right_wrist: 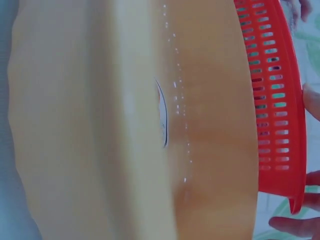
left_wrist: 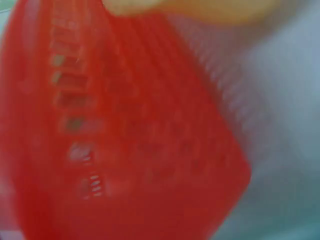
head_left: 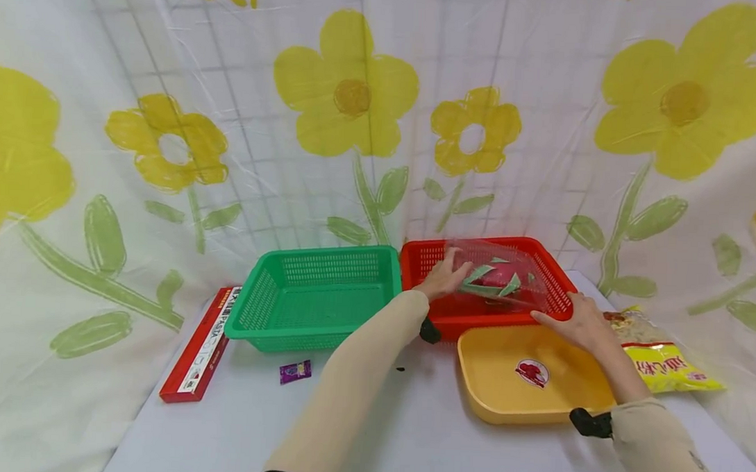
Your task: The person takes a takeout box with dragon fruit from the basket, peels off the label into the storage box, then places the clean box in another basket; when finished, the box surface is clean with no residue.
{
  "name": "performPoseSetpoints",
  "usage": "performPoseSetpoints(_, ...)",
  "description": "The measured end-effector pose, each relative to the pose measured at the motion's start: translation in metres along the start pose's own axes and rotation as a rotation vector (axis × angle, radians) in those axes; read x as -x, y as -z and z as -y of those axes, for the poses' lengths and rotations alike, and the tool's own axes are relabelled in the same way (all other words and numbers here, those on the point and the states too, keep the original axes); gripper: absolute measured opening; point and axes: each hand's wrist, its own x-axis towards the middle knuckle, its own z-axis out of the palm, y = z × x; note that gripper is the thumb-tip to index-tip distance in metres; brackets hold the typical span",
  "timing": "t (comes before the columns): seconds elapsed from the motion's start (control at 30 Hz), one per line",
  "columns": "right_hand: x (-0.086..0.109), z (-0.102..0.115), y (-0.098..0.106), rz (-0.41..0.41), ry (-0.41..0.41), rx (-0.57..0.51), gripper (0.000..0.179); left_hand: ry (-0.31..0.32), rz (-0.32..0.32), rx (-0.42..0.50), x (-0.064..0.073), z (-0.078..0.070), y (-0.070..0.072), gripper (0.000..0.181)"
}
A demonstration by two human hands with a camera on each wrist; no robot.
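Observation:
A clear plastic bag (head_left: pixel 471 252) with a magenta, green-tipped dragon fruit (head_left: pixel 501 276) inside sits in the red basket (head_left: pixel 543 254). My left hand (head_left: pixel 441 278) reaches over the basket's front left rim, its spread fingers at the bag's left end. In the left wrist view, blurred fingers (left_wrist: pixel 195 7) show above the red basket wall (left_wrist: pixel 125 165). My right hand (head_left: pixel 578 322) straddles the basket's front right corner, thumb and fingers apart. The right wrist view has its thumb (right_wrist: pixel 312 102) against the red rim; its other fingertips are partly out of frame.
A green basket (head_left: pixel 324 331) stands left of the red one. Farther left lies a long red pasta box (head_left: pixel 192 361). An orange lidded container (head_left: pixel 504 379) is under my right forearm, beside a yellow food bag (head_left: pixel 667 368). A small purple packet (head_left: pixel 295 372) lies in front.

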Motion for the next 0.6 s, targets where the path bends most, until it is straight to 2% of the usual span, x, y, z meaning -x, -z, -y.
performPoseSetpoints(0.1,-0.001,-0.001,0.002,0.008,-0.008,-0.002,0.091,0.101,0.045,-0.207,0.003,-0.004,0.008,0.071)
performPoseSetpoints(0.2,-0.004,-0.001,0.005,0.021,-0.009,-0.013,0.092,0.142,0.063,-0.346,0.003,-0.007,0.015,0.078)
performPoseSetpoints(0.4,-0.011,0.001,0.011,0.017,0.02,0.01,0.091,0.069,0.033,-0.443,0.006,-0.01,0.031,0.076)
performPoseSetpoints(0.6,-0.015,-0.002,0.015,0.029,0.028,0.05,0.09,-0.029,-0.016,-0.547,0.027,-0.011,0.058,0.072)
